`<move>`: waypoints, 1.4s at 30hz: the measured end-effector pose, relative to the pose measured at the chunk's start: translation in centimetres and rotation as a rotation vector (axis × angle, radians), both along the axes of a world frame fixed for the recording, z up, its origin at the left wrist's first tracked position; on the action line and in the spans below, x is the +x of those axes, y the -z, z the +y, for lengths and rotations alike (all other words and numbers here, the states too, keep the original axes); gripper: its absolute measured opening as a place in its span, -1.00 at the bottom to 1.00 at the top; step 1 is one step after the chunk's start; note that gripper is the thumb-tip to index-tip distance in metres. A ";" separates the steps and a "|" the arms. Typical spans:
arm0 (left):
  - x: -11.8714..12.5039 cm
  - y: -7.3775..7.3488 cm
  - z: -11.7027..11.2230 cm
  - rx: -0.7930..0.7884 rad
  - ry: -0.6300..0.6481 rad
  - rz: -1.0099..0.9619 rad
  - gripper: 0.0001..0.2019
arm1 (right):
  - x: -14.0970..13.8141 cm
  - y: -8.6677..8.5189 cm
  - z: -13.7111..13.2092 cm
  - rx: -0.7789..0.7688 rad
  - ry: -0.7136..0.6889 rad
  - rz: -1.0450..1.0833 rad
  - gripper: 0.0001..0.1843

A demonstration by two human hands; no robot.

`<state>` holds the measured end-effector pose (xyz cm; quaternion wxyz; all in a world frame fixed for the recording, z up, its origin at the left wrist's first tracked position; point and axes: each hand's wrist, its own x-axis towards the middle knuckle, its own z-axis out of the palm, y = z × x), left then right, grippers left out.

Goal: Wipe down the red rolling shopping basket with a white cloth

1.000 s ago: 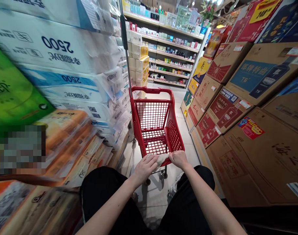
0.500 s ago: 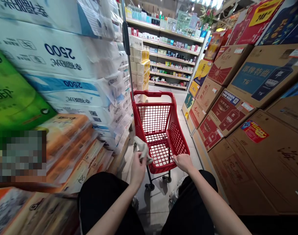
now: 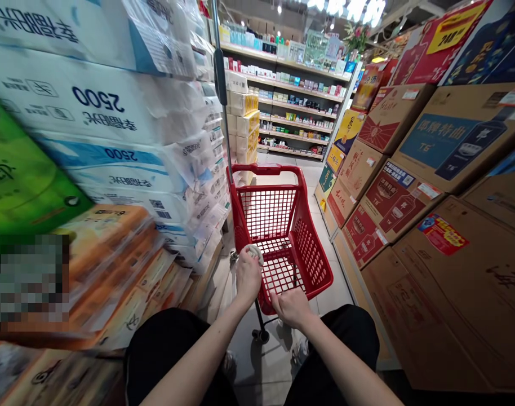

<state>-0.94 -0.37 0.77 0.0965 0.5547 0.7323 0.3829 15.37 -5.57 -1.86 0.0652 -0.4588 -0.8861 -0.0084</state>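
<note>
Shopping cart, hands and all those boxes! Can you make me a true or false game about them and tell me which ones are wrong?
1. The left hand holds a pale cloth. True.
2. The right hand is at the near end of the red shopping cart. True.
3. The pale cloth is in the right hand. False: it is in the left hand.
4. The cardboard boxes are stacked along the left side of the picture. False: they are along the right side.
5. The number 2500 on the white packs shows upside down. True.
6. The shopping cart is blue. False: it is red.
</note>
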 end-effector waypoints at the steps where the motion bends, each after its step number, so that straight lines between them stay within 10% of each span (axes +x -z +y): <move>1: -0.1 -0.3 1.0 -0.008 -0.028 0.015 -0.72 | 0.2 0.1 -0.1 0.003 -0.010 0.011 -0.43; 14: -5.6 -2.7 12.4 0.028 -0.116 -0.011 -0.62 | -0.9 0.7 -1.4 0.034 -0.066 0.104 -0.50; 27: -1.9 2.1 -1.1 0.050 0.116 -0.164 -0.66 | -1.2 0.9 -0.9 0.053 -0.049 0.098 -0.50; 37: -2.6 0.2 2.0 -0.025 0.043 -0.113 -0.64 | -1.7 0.0 -0.6 -0.039 0.001 0.017 -0.46; 42: -0.4 2.5 -2.4 -0.038 0.156 -0.145 -0.63 | -2.0 -0.9 0.9 -0.078 0.081 -0.025 -0.46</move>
